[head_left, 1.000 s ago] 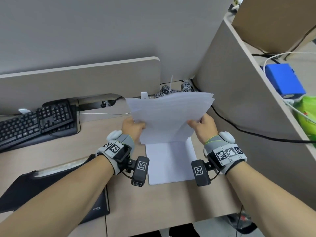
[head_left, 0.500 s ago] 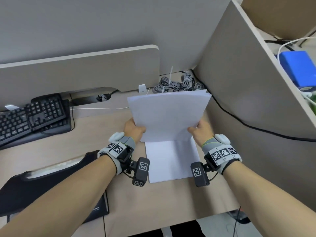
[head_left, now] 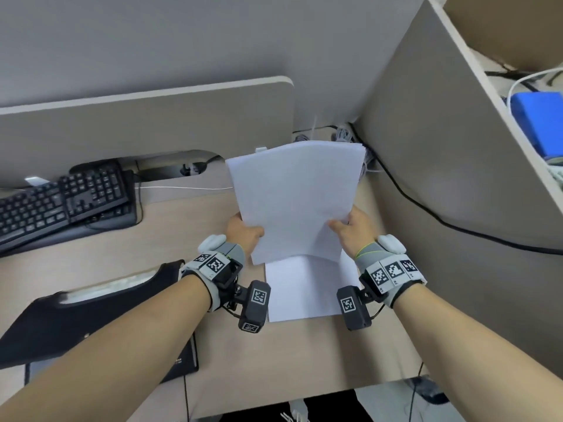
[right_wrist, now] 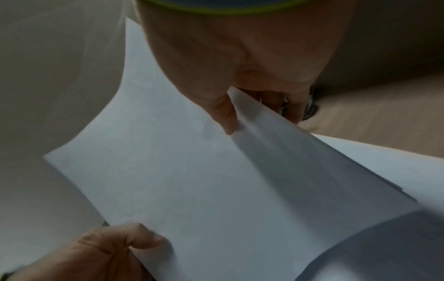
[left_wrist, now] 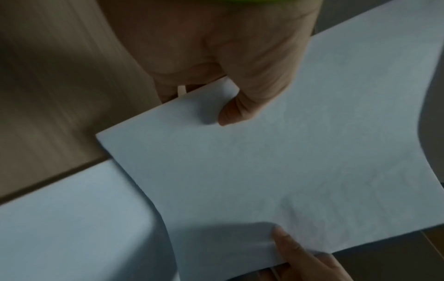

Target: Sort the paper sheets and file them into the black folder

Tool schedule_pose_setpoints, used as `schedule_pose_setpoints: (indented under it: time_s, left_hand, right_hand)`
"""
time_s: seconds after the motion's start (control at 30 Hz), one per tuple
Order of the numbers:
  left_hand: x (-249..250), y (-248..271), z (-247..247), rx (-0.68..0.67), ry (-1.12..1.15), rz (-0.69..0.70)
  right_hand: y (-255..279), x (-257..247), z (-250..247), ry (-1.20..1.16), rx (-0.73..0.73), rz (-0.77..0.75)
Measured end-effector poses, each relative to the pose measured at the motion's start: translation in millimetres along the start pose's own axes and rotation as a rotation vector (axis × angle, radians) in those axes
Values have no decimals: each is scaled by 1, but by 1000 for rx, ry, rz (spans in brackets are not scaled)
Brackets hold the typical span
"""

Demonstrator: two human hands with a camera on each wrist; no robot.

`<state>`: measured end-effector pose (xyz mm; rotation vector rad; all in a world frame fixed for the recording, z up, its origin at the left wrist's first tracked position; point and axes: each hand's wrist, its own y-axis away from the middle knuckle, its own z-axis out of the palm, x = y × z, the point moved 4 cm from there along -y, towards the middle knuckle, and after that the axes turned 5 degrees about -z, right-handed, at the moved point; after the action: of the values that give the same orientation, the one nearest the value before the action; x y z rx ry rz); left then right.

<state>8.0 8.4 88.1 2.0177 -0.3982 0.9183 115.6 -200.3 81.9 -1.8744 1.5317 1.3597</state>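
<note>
A person at a desk point(head_left: 304, 354) holds a stack point(head_left: 292, 196) of white sheets upright over the middle of the desktop, the left hand point(head_left: 243, 231) and right hand point(head_left: 353, 226) each pinching a lower side edge, thumb on the near face and fingers behind. The paired grip looks meant to square the stack, its bottom edge hanging just above a single sheet point(head_left: 304, 287) that lies flat on the desk below. In the right wrist view the right thumb presses a shallow crease into the paper while the near edges fan slightly, suggesting the pages are not yet flush. The left wrist view shows the left thumb flat on the top page close to its corner. The black folder point(head_left: 91, 318) sits at the near left, partly under the left forearm, with a pale strip showing along its far edge; whether it already holds paper cannot be told. A keyboard point(head_left: 64, 205) lies far left, and cables point(head_left: 344, 135) bunch in the far corner by the partition point(head_left: 441, 166). Filing appears not yet begun: the stack would next have to travel left to the folder, and the loose sheet below be gathered too.
</note>
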Motion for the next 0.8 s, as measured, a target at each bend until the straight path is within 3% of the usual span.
schedule_pose_setpoints:
  time_s: [0.13,0.27,0.43,0.57,0.8]
  left_hand:
    - [4,23,-38,26,23,-5]
    - [-18,61,-99,152,89,-72]
    - [-85,112,-183,299,171,-190]
    - [-139,126,-218,356,143,-264]
    - [-218,108,-267,218,-195,-319]
  right_hand:
    - [6,-43,5,58,-42,-139]
    - [25,-95,36,91,-228,-303]
    - [67,-145,105,192,-449,-476]
    - [94,-159,148,254,-515,-496]
    - [128,-179,224,261,-569,-601]
